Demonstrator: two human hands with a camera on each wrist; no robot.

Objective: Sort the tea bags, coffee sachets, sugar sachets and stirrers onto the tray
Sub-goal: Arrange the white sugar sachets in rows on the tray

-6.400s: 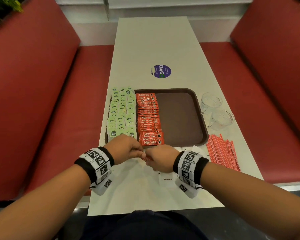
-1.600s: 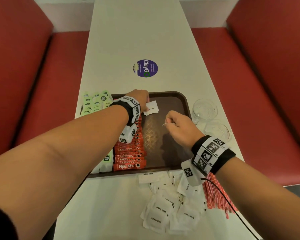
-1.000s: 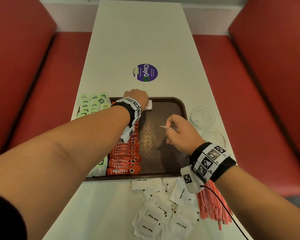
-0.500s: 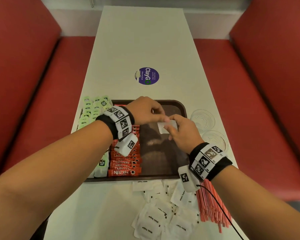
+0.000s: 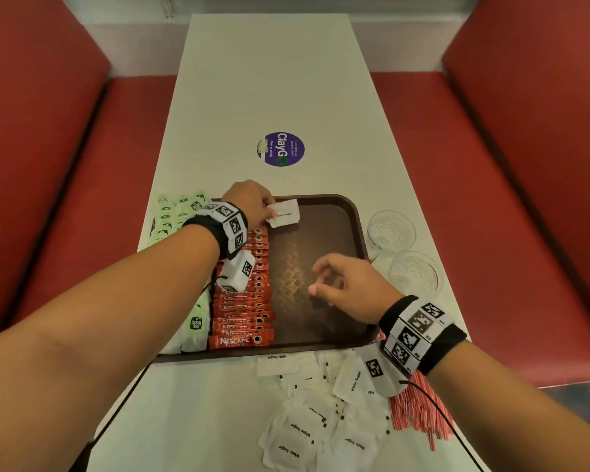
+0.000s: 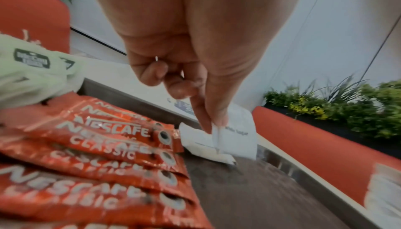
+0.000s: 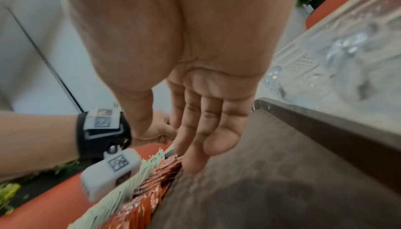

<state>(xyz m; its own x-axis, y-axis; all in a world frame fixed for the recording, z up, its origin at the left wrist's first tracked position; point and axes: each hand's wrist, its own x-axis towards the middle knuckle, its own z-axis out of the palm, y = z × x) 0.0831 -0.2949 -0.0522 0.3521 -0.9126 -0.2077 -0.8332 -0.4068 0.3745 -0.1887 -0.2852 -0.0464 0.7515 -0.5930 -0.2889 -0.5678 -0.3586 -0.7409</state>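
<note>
My left hand (image 5: pixel 264 211) reaches to the far end of the brown tray (image 5: pixel 324 321). Its thumb and forefinger pinch a white sugar sachet (image 5: pixel 283 214). In the left wrist view the held sachet (image 6: pixel 236 138) touches down partly over another white sachet (image 6: pixel 193 138), beside the red coffee sachets (image 6: pixel 104 140). My right hand (image 5: pixel 315 277) hovers over the middle of the tray with loosely spread fingers (image 7: pixel 195 138) and holds nothing. A row of red coffee sachets (image 5: pixel 246 301) fills the tray's left part. Green tea bags (image 5: pixel 178 216) lie along its left edge.
A loose pile of white sugar sachets (image 5: pixel 321 420) lies on the white table in front of the tray. Red stirrers (image 5: pixel 419 413) lie at the near right under my right wrist. Two clear glasses (image 5: pixel 390 231) (image 5: pixel 414 274) stand right of the tray.
Half a second ago both hands met on the sachet over the tray. Now the left hand has carried it to the far end, and the right hand has let go and drawn back.
</note>
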